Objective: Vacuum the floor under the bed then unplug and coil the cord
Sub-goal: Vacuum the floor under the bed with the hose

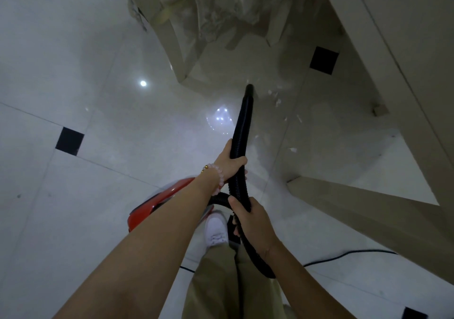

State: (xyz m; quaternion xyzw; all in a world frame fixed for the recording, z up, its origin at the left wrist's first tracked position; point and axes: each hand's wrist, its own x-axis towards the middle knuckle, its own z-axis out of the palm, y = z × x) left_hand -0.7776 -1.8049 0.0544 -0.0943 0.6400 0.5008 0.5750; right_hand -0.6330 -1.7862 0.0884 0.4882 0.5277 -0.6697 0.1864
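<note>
A black ribbed vacuum hose (243, 122) runs away from me, and its open tip hovers over the glossy white floor near the foot of a beige chair leg (180, 70). My left hand (231, 161), with a pink bead bracelet on the wrist, grips the hose higher up. Lower down, my right hand (248, 218) is closed around the same hose. The red vacuum body (157, 203) sits on the floor under my left forearm. A thin black power cord (344, 256) trails across the tiles at the lower right. Small white scraps (278, 102) lie right of the hose tip.
A beige furniture frame (393, 97) with a slanted leg fills the right side. A chair holding crumpled plastic (228, 6) stands at the top. White tiles have black square insets (70, 141). My white shoe (216, 230) and khaki trouser leg are below the hands.
</note>
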